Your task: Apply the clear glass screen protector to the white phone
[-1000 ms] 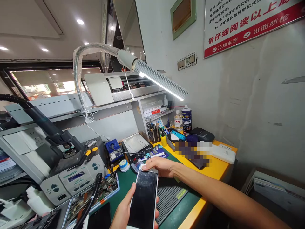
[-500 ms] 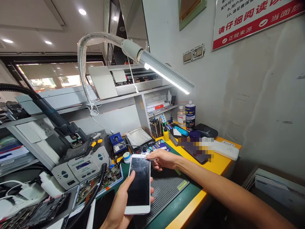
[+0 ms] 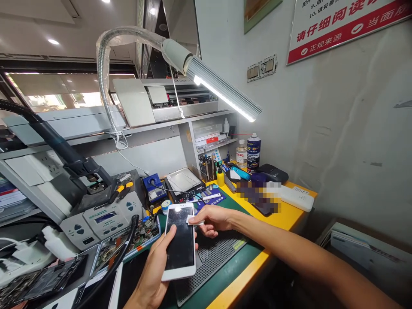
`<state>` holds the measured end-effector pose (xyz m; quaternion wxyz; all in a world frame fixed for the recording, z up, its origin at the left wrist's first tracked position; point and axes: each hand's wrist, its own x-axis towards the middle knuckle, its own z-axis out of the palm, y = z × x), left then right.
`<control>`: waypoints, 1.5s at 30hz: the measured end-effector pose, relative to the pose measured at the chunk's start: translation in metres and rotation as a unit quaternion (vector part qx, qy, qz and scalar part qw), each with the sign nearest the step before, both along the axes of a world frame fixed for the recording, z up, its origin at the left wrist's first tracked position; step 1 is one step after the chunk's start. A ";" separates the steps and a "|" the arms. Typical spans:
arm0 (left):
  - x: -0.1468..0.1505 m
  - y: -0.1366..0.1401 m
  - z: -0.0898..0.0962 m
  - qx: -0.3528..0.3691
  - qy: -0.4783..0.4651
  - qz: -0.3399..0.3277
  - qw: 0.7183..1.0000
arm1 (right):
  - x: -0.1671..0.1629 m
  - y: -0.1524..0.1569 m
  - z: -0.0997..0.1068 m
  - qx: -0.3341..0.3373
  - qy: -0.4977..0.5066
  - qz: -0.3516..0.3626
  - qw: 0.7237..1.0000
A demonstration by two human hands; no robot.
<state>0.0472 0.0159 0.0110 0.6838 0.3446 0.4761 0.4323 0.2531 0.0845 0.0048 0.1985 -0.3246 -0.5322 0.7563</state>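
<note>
A white-framed smartphone [image 3: 180, 244] with a dark screen is held up over the bench by my left hand [image 3: 157, 262], thumb on the near edge of the glass and fingertips round the far side. My right hand [image 3: 214, 219] is closed in a pinch on a small white wipe [image 3: 192, 220], which rests against the upper right of the screen. Whether the wipe is cloth or paper I cannot tell. Under the phone lie a grey perforated pad [image 3: 214, 262] and a green mat [image 3: 238, 267].
To the left stand a soldering station [image 3: 103, 221] and a tray of circuit boards [image 3: 146, 234]. A lamp [image 3: 222, 88] hangs above. A yellow bottle [image 3: 220, 177], a spray can [image 3: 253, 153] and a long white box [image 3: 294, 197] sit at the back right.
The wipe has moved down the screen from the phone's top edge, and the glass looks less smudged. The whole view has shifted slightly, with hands and phone now further left.
</note>
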 end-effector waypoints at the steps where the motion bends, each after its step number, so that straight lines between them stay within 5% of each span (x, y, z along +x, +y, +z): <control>1: -0.001 0.001 -0.001 0.000 0.010 0.011 1.000 | -0.002 -0.002 0.001 0.000 -0.012 0.011 1.000; 9: -0.006 0.009 -0.011 0.025 -0.002 0.053 0.998 | -0.010 -0.014 0.004 0.022 -0.097 0.047 0.994; 19: -0.001 0.004 -0.004 0.046 -0.067 0.015 0.997 | -0.003 0.007 -0.001 0.033 -0.031 -0.127 0.991; 36: -0.007 0.016 -0.008 0.050 -0.149 0.084 0.984 | -0.020 -0.017 0.001 0.036 -0.139 0.053 0.988; 45: -0.007 0.014 0.003 0.002 -0.217 0.046 0.975 | -0.024 -0.020 -0.002 0.074 -0.158 0.063 0.983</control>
